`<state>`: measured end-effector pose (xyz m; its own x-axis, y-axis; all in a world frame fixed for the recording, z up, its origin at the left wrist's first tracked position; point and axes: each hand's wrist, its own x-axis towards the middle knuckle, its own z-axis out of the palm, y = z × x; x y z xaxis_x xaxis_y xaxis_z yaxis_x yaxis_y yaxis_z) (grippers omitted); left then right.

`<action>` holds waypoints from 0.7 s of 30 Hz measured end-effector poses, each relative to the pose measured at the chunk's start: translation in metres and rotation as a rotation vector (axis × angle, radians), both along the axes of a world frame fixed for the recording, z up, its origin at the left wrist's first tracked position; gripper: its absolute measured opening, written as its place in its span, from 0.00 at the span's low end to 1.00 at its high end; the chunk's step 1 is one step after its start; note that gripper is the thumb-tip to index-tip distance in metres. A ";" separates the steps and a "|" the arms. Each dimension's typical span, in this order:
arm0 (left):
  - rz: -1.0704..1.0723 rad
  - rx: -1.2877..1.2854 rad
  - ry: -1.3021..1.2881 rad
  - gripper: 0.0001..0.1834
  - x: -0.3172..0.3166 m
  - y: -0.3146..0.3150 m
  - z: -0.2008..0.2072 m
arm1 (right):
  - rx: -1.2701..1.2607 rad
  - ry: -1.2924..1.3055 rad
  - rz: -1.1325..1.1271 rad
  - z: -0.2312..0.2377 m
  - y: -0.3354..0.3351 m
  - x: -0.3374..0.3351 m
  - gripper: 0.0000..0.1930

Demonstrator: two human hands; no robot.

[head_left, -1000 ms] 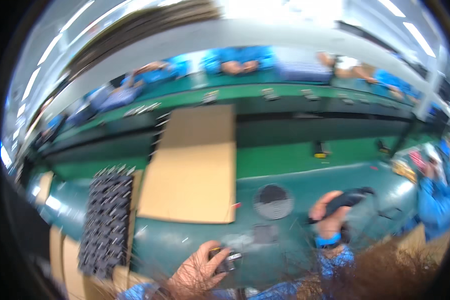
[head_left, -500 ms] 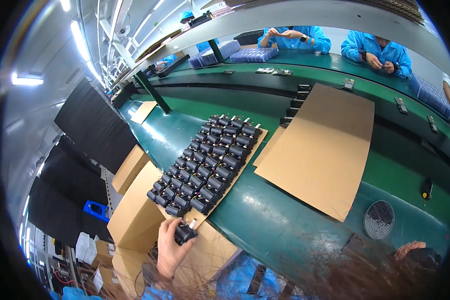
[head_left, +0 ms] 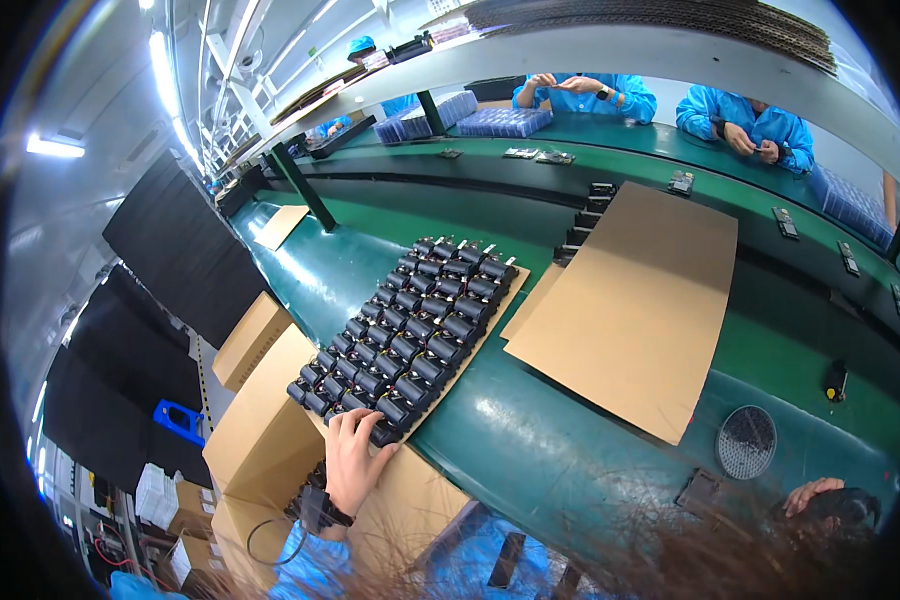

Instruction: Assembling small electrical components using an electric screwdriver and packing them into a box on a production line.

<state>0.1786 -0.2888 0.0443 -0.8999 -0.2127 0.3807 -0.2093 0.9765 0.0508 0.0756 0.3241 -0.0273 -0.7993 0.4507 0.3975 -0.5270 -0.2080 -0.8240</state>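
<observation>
My left hand (head_left: 357, 460), a dark band on its wrist, reaches in from the lower left. Its fingers curl over a black cylinder-shaped unit (head_left: 383, 433) at the near end of the array; they partly hide it. Packed in slanting rows, several like black units (head_left: 410, 335) with small coloured wires and white tabs cover a cardboard sheet (head_left: 457, 388). At the lower right, my right hand (head_left: 812, 494) shows partly behind blurred hair. It lies beside a dark rounded shape, and whether it grips anything is unclear.
An open cardboard box (head_left: 260, 425) stands left of the array. Right of it lies a large cardboard sheet (head_left: 630, 310). A round tray (head_left: 746, 442) of small pieces sits nearer my right hand. Across the green bench (head_left: 540, 410), people in blue work under a shelf (head_left: 610, 50).
My left hand has moved the black unit up against the near end of the rows, and its fingers now cover more of it. The whole view has shifted slightly.
</observation>
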 end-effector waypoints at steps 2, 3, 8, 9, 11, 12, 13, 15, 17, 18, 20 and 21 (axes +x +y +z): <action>-0.011 0.086 0.007 0.33 -0.003 0.001 0.002 | 0.015 0.001 -0.019 0.001 -0.005 -0.001 0.40; 0.021 0.082 0.055 0.33 -0.002 0.005 0.008 | 0.026 0.003 -0.040 0.002 -0.006 -0.002 0.40; 0.165 0.197 0.203 0.32 0.007 -0.032 -0.008 | 0.087 -0.012 0.001 0.016 -0.002 0.004 0.40; 0.168 0.180 0.178 0.30 0.007 -0.036 -0.010 | 0.141 -0.016 0.025 0.025 0.000 0.008 0.41; 0.113 0.250 0.172 0.30 0.032 -0.081 -0.039 | 0.078 0.032 -0.025 0.017 -0.002 0.005 0.41; 0.062 0.336 0.187 0.31 0.037 -0.110 -0.067 | -0.033 -0.047 -0.112 0.009 -0.011 0.004 0.41; 0.143 0.217 0.119 0.28 0.026 -0.080 -0.052 | 0.022 0.002 -0.015 0.021 -0.020 -0.004 0.41; 0.072 0.181 -0.045 0.28 0.030 -0.047 0.009 | 0.032 0.028 0.021 0.014 -0.014 -0.004 0.41; 0.036 0.218 0.035 0.24 0.039 -0.044 0.016 | -0.057 0.013 0.110 0.006 -0.017 -0.007 0.41; 0.025 0.205 0.034 0.26 0.037 -0.049 0.010 | -0.052 0.010 0.081 0.007 -0.017 -0.006 0.42; 0.035 0.201 0.011 0.26 0.035 -0.059 0.003 | -0.035 -0.002 0.074 0.009 -0.015 -0.003 0.42; 0.031 0.205 0.017 0.26 0.034 -0.063 -0.002 | -0.027 0.003 0.048 0.011 -0.013 -0.001 0.42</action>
<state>0.2122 -0.3517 0.0425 -0.8855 -0.3150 0.3417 -0.2368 0.9384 0.2515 0.0750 0.3109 -0.0166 -0.8190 0.4228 0.3879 -0.5183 -0.2553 -0.8162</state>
